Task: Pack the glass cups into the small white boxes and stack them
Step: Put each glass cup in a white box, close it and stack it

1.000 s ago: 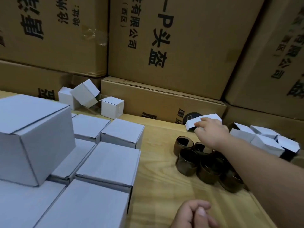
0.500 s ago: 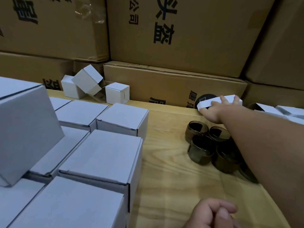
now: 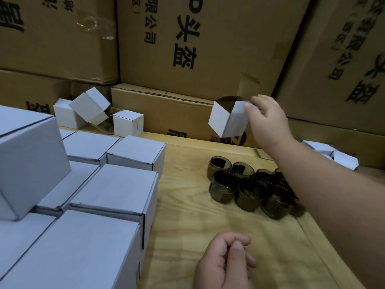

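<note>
A: Where are your hands?

B: Your right hand (image 3: 265, 122) is raised in the upper right of the frame, fingers pinching the top corner of a small white box (image 3: 228, 119). The box hangs tilted in the air, its top open and dark inside, in front of the brown cartons (image 3: 208, 49) that fill the back of the frame.

A: And the other one?

B: Your left hand (image 3: 225, 261) sits at the bottom centre over the wooden table (image 3: 187, 205), curled into a loose fist with the thumb laid over the fingers. It grips nothing that you can see.

A: The cups?

B: The glass cups (image 3: 248, 187), dark and brownish, stand clustered upright on the table right of centre, touching one another, partly hidden under your right forearm.

A: Packed ones?

B: Closed white boxes (image 3: 116, 184) are stacked in rows across the lower left, one sitting a tier higher at the far left edge. Three more small boxes (image 3: 91, 113) lie at the back left, one tipped on its corner. Flattened white boxes (image 3: 341, 157) lie at the right edge, behind your arm.
</note>
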